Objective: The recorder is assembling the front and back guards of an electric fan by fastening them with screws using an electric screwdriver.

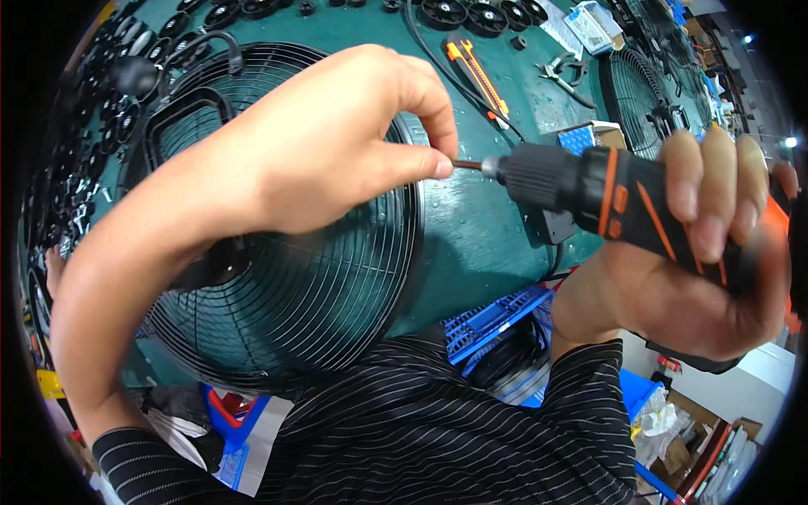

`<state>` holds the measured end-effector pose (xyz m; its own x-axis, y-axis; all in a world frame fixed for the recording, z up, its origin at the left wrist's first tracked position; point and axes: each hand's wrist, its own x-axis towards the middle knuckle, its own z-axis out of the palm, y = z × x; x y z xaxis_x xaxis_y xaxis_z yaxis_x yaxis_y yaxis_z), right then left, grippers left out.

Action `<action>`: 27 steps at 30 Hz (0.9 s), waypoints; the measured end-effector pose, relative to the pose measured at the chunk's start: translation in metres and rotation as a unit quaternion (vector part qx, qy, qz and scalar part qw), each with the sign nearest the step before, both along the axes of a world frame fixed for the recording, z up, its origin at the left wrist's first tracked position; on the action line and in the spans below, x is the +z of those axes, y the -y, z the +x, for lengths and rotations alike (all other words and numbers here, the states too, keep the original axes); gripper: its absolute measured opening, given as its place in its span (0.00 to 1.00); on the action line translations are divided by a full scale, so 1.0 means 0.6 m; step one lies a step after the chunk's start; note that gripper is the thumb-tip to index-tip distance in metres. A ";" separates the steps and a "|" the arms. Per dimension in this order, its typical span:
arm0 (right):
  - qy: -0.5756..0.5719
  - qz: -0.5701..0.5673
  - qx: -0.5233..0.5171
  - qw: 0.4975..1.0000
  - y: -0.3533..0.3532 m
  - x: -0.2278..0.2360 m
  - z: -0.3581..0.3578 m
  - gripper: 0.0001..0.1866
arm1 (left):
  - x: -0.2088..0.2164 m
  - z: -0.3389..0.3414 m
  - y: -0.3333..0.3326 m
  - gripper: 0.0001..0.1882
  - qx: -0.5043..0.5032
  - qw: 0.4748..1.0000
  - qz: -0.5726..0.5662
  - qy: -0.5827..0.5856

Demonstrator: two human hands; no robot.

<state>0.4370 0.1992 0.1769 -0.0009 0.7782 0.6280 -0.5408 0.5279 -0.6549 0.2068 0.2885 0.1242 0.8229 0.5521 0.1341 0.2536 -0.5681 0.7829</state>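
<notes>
My right hand [699, 269] grips a black and orange cordless drill [581, 189], held level and pointing left. A thin bit [470, 164] sticks out of its chuck. At the bit's tip, the thumb and forefinger of my left hand [362, 135] are pinched together; whether a small screw is between them is hidden. Below my left forearm a large round fan with a black wire guard [345, 278] lies flat on the green table [454, 244]. A black loop-shaped handle [189, 97] rises by the fan's far left side.
An orange utility knife [478, 80] and pliers [566, 74] lie beyond the drill. Another fan [631, 93] stands at the far right, near a small open box [593, 135]. Black wheels [443, 12] line the back. A blue crate [497, 324] sits below the table's near edge.
</notes>
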 end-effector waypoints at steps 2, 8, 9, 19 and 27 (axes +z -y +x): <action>0.065 0.015 -0.044 0.997 -0.020 -0.031 -0.004 0.26 | -0.024 0.013 -0.018 0.05 -0.021 0.998 0.011 -0.063; 0.171 -0.003 -0.031 0.985 -0.068 -0.099 -0.017 0.29 | -0.072 0.027 -0.049 0.16 -0.132 0.977 0.057 -0.158; 0.180 -0.009 -0.027 0.983 -0.070 -0.104 -0.019 0.29 | -0.076 0.029 -0.059 0.20 -0.172 0.969 0.059 -0.169; 0.206 -0.038 0.029 0.977 -0.087 -0.125 -0.031 0.28 | -0.135 0.028 -0.056 0.14 -0.133 0.983 0.088 -0.087; 0.241 -0.058 0.045 0.968 -0.086 -0.118 -0.047 0.28 | -0.128 0.025 -0.060 0.14 -0.135 0.982 0.087 -0.099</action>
<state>0.4086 0.2506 0.1060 -0.3423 0.8269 0.4463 -0.1982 0.4007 -0.8945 0.2219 0.3246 0.0475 0.9559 0.2922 0.0296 0.2123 -0.7571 0.6178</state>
